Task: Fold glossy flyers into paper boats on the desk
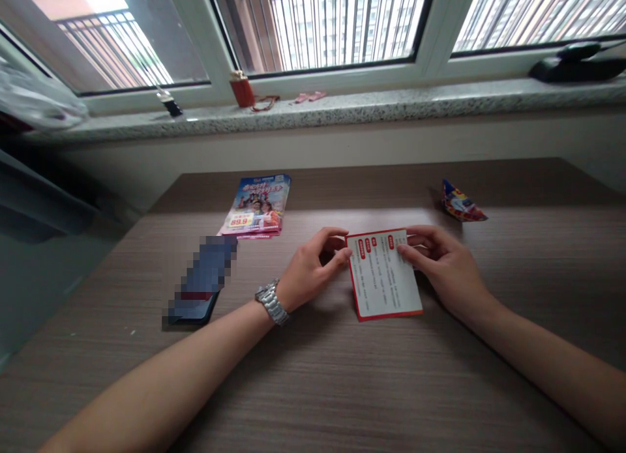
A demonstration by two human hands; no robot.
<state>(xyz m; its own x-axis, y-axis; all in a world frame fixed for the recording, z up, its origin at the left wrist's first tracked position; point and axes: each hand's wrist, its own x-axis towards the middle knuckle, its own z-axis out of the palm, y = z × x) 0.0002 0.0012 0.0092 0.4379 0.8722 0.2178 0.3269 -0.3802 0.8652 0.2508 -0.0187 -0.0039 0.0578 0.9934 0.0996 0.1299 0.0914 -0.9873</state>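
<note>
In the head view, looks down on a brown wood-grain table [313, 388] across the middle and bottom of the frame. Holds a red-edged paper [386, 283] just right of centre, printed side showing; cannot tell whether it touches the table. Pinches its upper left corner between thumb and fingers of the left hand [306, 270], and grasps its upper right edge the same way with the right hand [447, 261]. Wears a metal watch [272, 302] on the left wrist. Shows leaflets [259, 205] piled left of centre, a pixelated phone [205, 277] just below them, and a folded piece [462, 202] with bright print at right. Has a pale wall [342, 140] beyond, then a speckled sill [372, 111] bearing a red case [242, 90] at upper left and a black device [577, 65] at upper right. Looks out through windows at the top onto railings [342, 16]. Includes a dark curtain [34, 192] at the left edge.
</note>
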